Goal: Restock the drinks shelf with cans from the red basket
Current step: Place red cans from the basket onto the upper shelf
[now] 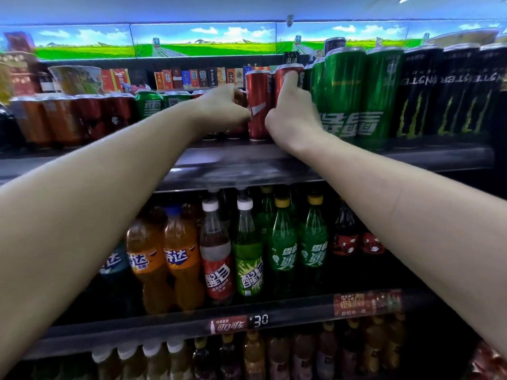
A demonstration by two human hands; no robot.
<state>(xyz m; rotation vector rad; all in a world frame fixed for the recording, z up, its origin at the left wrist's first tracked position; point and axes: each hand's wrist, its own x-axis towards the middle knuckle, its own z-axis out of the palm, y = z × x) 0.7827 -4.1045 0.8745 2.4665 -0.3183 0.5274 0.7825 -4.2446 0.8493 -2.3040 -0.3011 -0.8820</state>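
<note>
Both arms are stretched up to the top drinks shelf (247, 160). 2 tall red cans are seen standing side by side near its front edge, between shorter cans on the left and a row of tall green cans (348, 94) on the right. The right-hand red can (288, 71) is grasped by the right hand (290, 111): the fingers are wrapped around its body from the near side, the thumb is laid up along the can toward its rim, and only the top part of the can is left visible above the hand. The left-hand red can (258, 105) stands upright on the shelf, just beside the gripped one. The left hand (222, 108) is held at this can's left side with its fingers curled; the fingertips are hidden behind the knuckles, so whether something is clasped there cannot be told. The hand lies against or very close to the can's lower left side.

Black cans (450, 91) are ranged to the right of the green ones. On the shelf below, orange, red and green bottles (282, 242) are lined up. The red basket is not in view.
</note>
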